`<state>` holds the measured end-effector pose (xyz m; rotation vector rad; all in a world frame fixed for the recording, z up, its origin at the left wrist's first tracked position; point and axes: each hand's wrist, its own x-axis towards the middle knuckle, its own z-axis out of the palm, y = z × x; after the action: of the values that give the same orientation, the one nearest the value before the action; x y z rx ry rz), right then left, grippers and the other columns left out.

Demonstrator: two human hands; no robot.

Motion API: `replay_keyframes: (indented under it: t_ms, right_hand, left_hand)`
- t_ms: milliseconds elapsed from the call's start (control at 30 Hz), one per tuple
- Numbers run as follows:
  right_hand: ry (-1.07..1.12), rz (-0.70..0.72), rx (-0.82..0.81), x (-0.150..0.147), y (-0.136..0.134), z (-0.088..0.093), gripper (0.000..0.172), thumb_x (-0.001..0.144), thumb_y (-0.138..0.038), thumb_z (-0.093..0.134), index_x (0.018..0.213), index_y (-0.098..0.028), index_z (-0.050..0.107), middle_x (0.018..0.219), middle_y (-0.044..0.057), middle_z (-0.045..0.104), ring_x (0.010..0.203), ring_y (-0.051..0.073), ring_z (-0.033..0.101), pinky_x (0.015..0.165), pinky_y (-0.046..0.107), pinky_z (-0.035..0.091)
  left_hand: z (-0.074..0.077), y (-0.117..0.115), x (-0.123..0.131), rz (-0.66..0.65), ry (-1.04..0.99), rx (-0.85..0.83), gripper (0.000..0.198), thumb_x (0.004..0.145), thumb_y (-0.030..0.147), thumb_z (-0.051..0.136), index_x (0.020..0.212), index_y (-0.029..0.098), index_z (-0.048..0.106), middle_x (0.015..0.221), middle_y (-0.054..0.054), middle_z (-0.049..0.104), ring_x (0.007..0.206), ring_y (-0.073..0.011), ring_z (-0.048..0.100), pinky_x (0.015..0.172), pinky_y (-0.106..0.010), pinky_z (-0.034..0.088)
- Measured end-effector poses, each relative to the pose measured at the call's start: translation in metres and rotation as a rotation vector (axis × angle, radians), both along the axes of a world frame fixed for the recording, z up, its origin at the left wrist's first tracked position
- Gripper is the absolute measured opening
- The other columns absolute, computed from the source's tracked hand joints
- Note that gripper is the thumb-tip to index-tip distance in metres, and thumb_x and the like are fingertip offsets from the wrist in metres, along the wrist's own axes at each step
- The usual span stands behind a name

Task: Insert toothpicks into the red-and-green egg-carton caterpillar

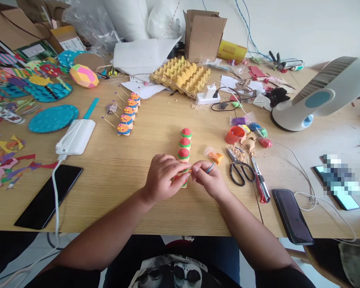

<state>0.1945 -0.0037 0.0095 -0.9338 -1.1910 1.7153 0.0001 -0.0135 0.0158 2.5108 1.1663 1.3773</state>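
Observation:
A row of red and green painted egg-carton domes [185, 145] lies on the wooden table [123, 192] in front of me. My left hand [162, 178] is closed around the near end of this row. My right hand [208, 178] pinches a thin stick [210, 167] with a blue tip and points it at the near dome. A second row of orange and blue domes [128, 115] with thin sticks in it lies further left.
Black scissors [241, 170] and a red-handled cutter [261, 182] lie right of my hands. Phones [292, 216] [48, 196] lie near the front edge. A yellow egg carton [181, 76], cardboard box [204, 36], white fan [324, 94], power bank [76, 136] and paper scraps [9, 164] surround the middle.

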Motion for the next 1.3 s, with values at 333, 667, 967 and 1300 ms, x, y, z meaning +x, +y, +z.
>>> replay_keyframes:
  t_ms: [333,667,967,1300]
  right_hand:
    - [-0.107,-0.04,0.035,0.0021,0.0008,0.0024,0.051,0.083,-0.065,0.072,0.066,-0.017,0.071,0.052,-0.001,0.058,0.047,0.009,0.044,0.049,0.024,0.036]
    - [-0.068,-0.036,0.006,0.0012,0.0018,0.0001,0.043,0.083,-0.057,0.077,0.068,-0.016,0.073,0.055,0.0,0.06,0.049,0.008,0.042,0.049,0.024,0.033]
    - [-0.009,-0.067,-0.04,-0.0004,0.0033,-0.0065,0.037,0.076,-0.054,0.084,0.085,-0.018,0.077,0.06,-0.001,0.062,0.052,0.009,0.046,0.049,0.023,0.033]
    - [-0.039,-0.027,-0.019,-0.0016,0.0015,0.0005,0.037,0.078,-0.054,0.081,0.076,-0.017,0.076,0.055,-0.002,0.059,0.05,0.008,0.042,0.048,0.024,0.032]
  left_hand:
    - [0.0011,-0.0008,0.0001,-0.012,-0.003,-0.011,0.024,0.089,0.025,0.072,0.113,0.024,0.068,0.089,-0.001,0.076,0.086,-0.0192,0.065,0.085,-0.038,0.047]
    - [0.0014,-0.0014,-0.0003,-0.003,0.011,-0.031,0.023,0.09,0.026,0.071,0.113,0.024,0.069,0.088,-0.001,0.076,0.086,-0.0196,0.064,0.085,-0.039,0.046]
    - [0.0021,-0.0006,0.0004,0.011,-0.006,-0.019,0.022,0.091,0.026,0.071,0.113,0.024,0.069,0.085,0.0,0.075,0.083,-0.019,0.064,0.083,-0.038,0.045]
    - [0.0046,-0.0005,0.001,0.062,0.018,0.018,0.005,0.091,0.022,0.071,0.095,0.025,0.071,0.087,0.002,0.078,0.081,-0.0167,0.065,0.081,-0.036,0.046]
